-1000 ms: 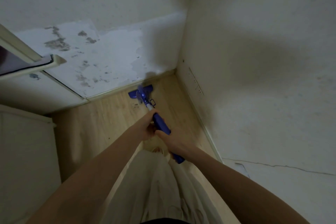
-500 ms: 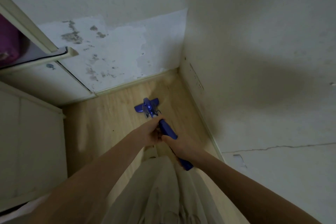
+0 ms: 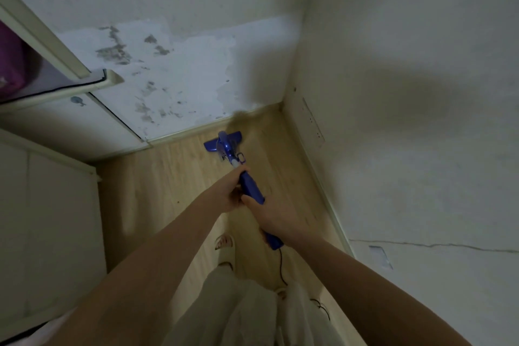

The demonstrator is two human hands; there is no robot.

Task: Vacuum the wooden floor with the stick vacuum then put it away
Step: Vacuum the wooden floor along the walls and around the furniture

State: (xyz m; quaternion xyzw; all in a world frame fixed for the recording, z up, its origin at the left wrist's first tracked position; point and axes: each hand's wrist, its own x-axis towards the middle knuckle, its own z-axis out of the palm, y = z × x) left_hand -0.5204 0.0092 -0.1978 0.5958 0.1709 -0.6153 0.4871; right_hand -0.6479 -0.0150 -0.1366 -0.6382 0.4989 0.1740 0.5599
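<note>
The blue plastic stick vacuum [image 3: 251, 187] is held by both hands; the left hand [image 3: 231, 191] is curled round the upper shaft just below the white tube section, the right hand [image 3: 276, 215] is wrapped round the blue handle further back, w/ the handle end showing below the wrist; neither hand is slack. Change vs. half a sec ago: the flat blue floor head [image 3: 223, 143] has been pushed fwd again and now sits close to the pale skirting board [image 3: 196, 132] of the stained, patchy back wall [image 3: 179, 78], near the room corner; a full sec ago it was in approx. the same fwd position, then it was drawn back toward the person, so the sequence reads as one complete pull-push stroke. Head is flat on the light wooden plank floor [image 3: 157, 185], near but apart from the plain right wall [image 3: 407, 149]. A thin black power cord [image 3: 281, 267] trails from the handle end down past the person's pale trousers [image 3: 247, 312]; one sandalled foot [image 3: 223, 241] is visible behind the shaft. A white cabinet [image 3: 47, 219] stands at left. Assessment: vacuuming phase is in progress, corner strip being covered by repeated strokes; floor toward the cabinet prob. remains; stowing not yet begun. Caution: cord lies near the feet; trip/snag risk on the next pull-back.
</note>
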